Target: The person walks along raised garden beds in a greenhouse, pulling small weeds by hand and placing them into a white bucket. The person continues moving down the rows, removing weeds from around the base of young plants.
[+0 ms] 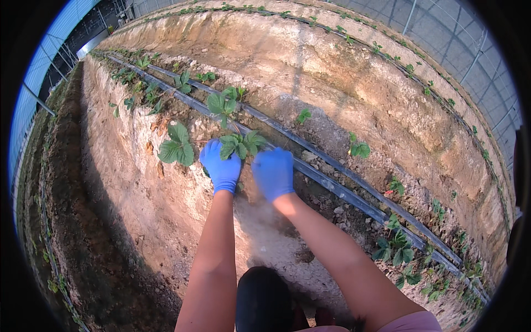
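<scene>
A strawberry plant point(238, 144) with toothed green leaves grows on the raised soil bed, right between my two blue-gloved hands. My left hand point(222, 165) is at its base, fingertips hidden under the leaves, with a larger leaf cluster point(177, 148) just to its left. On the plant's right side, my right hand point(274, 172) is blurred and curled, knuckles up, close to the drip tape; whether it grips anything is hidden. Two dark drip irrigation tapes point(344, 193) run diagonally along the bed past the hands. Another leafy plant point(222, 103) stands just beyond.
More strawberry plants point(398, 247) line the bed at lower right and upper left. A deep shaded furrow point(99, 249) runs along the left. Beyond the bed lies another soil ridge point(373, 83) with small plants. My dark-clad knee point(263, 299) is at the bottom, against the bed's side.
</scene>
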A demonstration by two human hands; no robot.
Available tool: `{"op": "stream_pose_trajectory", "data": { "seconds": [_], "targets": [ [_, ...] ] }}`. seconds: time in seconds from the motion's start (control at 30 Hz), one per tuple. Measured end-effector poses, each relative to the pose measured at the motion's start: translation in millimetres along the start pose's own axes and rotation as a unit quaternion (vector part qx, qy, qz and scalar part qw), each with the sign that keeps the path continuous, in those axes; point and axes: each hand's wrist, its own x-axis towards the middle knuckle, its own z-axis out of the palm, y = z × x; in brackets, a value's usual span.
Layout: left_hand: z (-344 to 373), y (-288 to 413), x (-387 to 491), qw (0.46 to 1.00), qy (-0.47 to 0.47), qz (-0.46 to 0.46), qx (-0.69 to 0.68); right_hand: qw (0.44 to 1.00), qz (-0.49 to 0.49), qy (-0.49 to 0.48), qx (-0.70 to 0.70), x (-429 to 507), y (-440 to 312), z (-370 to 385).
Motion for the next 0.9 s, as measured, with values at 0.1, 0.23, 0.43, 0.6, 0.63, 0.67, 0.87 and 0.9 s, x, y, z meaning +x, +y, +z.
{"op": "stream_pose_trajectory", "data": {
  "seconds": [0.1,0.23,0.43,0.6,0.63,0.67,0.87,0.9],
  "targets": [
    [3.7,-5.1,-2.0,0.999,0.030,0.017,0.013,0.999,-0.030,-0.007,-0.030,-10.3,-2.2,-5.7],
    [6.1,-5.7,-3.7,0.999,0.038,0.021,-0.008,0.996,-0.004,-0.036,-0.079,0.3,9.5,10.9],
    [3.6,-5.4,-2.4,0.999,0.022,-0.003,-0.042,0.967,0.180,-0.176,-0.038,45.4,10.2,40.2],
    [8.1,-11.3,-9.2,0.999,0.038,-0.005,-0.035,0.953,0.186,-0.238,0.022,53.9,24.2,35.2],
    [7.4,-13.7,-10.2,0.998,0.047,-0.009,-0.039,0.951,0.189,-0.241,0.028,54.3,23.1,34.5],
    [7.7,-17.5,-11.8,0.999,0.029,-0.018,-0.043,0.950,0.191,-0.245,0.034,54.5,21.4,34.0],
    [9.4,-9.5,-8.7,0.999,0.020,-0.010,-0.048,0.957,0.237,-0.165,0.029,57.5,47.1,41.3],
    [10.2,-12.0,-8.9,0.999,0.017,-0.009,-0.048,0.962,0.221,-0.154,0.045,55.6,49.0,42.3]
  ]
}}
